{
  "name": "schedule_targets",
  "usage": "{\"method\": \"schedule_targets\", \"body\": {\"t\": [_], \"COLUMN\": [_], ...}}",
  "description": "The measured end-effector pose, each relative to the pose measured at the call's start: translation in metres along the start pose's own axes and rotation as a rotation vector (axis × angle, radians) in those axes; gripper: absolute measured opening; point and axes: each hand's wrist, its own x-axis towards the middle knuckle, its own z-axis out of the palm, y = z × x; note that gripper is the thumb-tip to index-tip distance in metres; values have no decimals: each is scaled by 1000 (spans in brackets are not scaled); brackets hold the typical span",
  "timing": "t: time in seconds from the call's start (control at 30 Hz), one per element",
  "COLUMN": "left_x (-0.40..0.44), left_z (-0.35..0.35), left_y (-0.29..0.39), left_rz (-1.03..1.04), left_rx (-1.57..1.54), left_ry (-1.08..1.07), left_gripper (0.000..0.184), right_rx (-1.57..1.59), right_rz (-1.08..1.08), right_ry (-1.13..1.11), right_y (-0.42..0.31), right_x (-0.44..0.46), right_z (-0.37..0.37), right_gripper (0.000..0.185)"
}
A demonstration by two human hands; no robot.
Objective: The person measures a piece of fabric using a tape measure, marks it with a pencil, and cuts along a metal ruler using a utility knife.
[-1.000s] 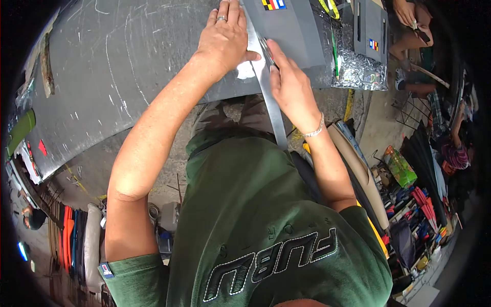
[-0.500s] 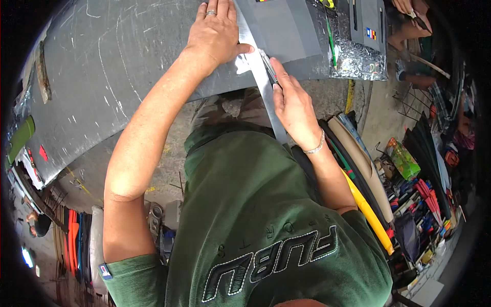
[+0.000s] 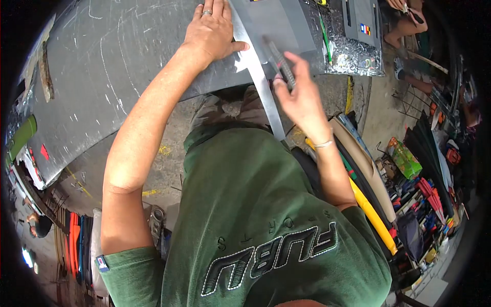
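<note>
One head view, worn on my head; faces forward and steeply down, wide and round-edged. Nearest: my green shirt (image 3: 255, 204), filling lower centre. Beyond: both forearms, then worktop (image 3: 87, 77) at top. Floor (image 3: 163, 148) between, shelf-side clutter at right.

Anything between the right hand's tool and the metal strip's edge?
Nothing visible stands between the blurred tool in the right hand and the near edge of the metal strip. The left hand's thumb rests on the strip, short of that edge.
</note>
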Motion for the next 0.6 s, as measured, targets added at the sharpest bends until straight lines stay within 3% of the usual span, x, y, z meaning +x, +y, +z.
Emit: {"method": "schedule_targets", "body": {"t": [0.03, 0.13, 0.2, 0.27, 0.33, 0.43, 0.53, 0.6], "left_x": [0, 0, 0, -1, -1, -1, 0, -1], "left_z": [-1, 3, 6, 6, 7, 5, 7, 7], "left_y": [0, -1, -2, -2, -3, -1, -2, -1], "left_rz": [-1, 16, 19, 11, 12, 12, 9, 2], "left_rx": [-3, -4, -9, -15, -10, -13, -5, -2], "left_ry": [-3, 15, 28, 28, 28, 22, 25, 11], "left_gripper": [119, 119, 119, 119, 119, 119, 119, 120], "right_rx": [-57, 310, 331, 427, 596, 972, 1412, 1533], "right_rz": [-129, -175, -102, -200, -173, -373, -364, -316], "right_ry": [51, 73, 148, 244, 227, 31, -154, -135], "right_y": [10, 12, 3, 11, 19, 51, 49, 28], "right_x": [5, 14, 16, 24, 32, 63, 82, 94], "right_z": [-8, -38, -59, -74, -89, -97, -83, -65], "right_gripper": [47, 36, 33, 32, 34, 28, 30, 29]}}
